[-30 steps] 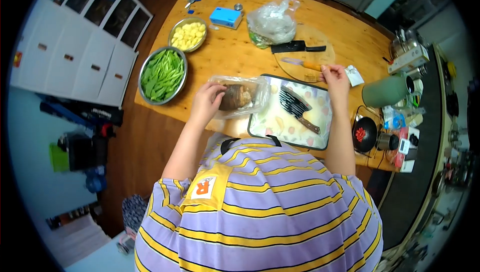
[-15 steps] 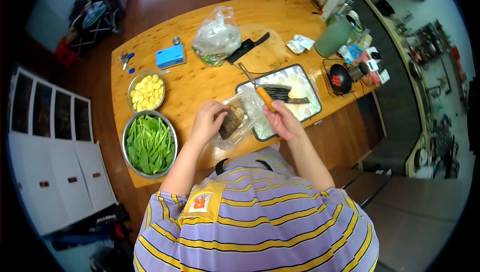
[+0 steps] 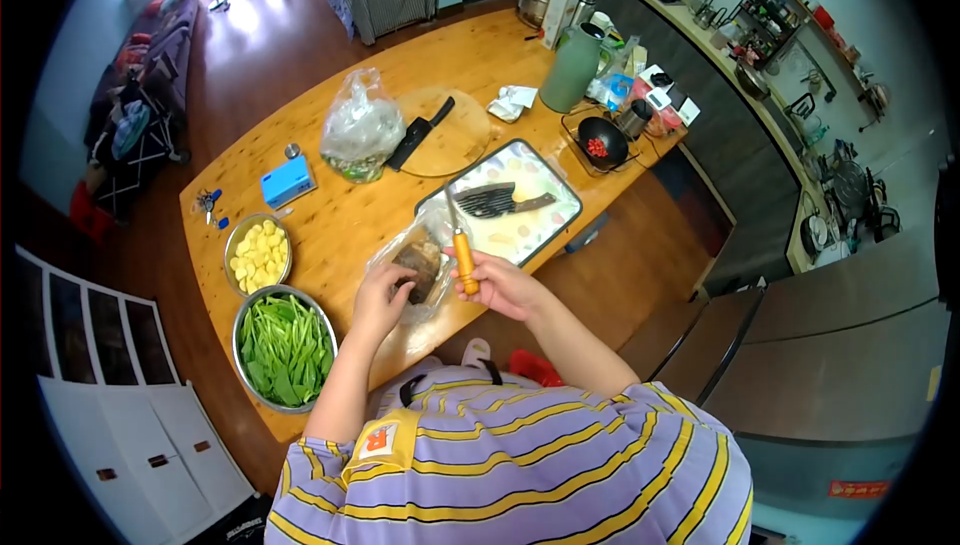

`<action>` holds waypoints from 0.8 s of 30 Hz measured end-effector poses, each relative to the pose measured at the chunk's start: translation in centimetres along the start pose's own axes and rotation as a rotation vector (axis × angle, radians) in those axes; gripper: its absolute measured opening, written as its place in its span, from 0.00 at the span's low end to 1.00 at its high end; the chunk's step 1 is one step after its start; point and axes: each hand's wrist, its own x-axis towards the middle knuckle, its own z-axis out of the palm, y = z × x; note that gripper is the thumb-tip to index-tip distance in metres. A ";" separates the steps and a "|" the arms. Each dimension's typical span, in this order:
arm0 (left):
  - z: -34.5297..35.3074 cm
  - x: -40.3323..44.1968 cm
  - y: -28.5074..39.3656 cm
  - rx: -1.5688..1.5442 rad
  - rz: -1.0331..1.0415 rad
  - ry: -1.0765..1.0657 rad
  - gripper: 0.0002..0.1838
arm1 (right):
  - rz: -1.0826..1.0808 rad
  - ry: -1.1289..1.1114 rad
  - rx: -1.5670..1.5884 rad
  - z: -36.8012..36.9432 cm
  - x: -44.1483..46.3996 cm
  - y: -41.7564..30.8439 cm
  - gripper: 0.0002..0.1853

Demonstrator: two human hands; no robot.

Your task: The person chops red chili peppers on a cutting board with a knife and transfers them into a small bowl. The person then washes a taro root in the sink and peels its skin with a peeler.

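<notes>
My left hand (image 3: 378, 297) has its fingers curled on a rough brown root vegetable (image 3: 418, 263), which lies on a clear plastic bag (image 3: 432, 307) near the table's front edge. Its exact kind is hard to tell. In my right hand (image 3: 503, 285) is a peeler (image 3: 465, 263), gripped by its orange wooden handle, with the thin metal end pointing up and away from me. Behind the peeler, a knife with a dark slotted blade (image 3: 487, 201) rests on a patterned tray (image 3: 545, 230).
On the left stand a bowl of leafy greens (image 3: 285, 350) and a bowl of peeled yellow pieces (image 3: 260, 257). Farther back are a blue box (image 3: 287, 181), a filled plastic bag (image 3: 360, 130) and a black cleaver (image 3: 420, 135) on a round board (image 3: 455, 150). A green jug (image 3: 572, 70) stands right.
The camera view has turned, so the table's contents appear shifted left. The peeler is now closer to the root vegetable and held more upright. My left hand stays on the vegetable.
</notes>
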 end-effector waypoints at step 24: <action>-1.1 -6.3 -2.0 -0.092 0.304 -0.255 0.11 | -0.312 0.305 0.166 12.6 -7.0 19.4 0.30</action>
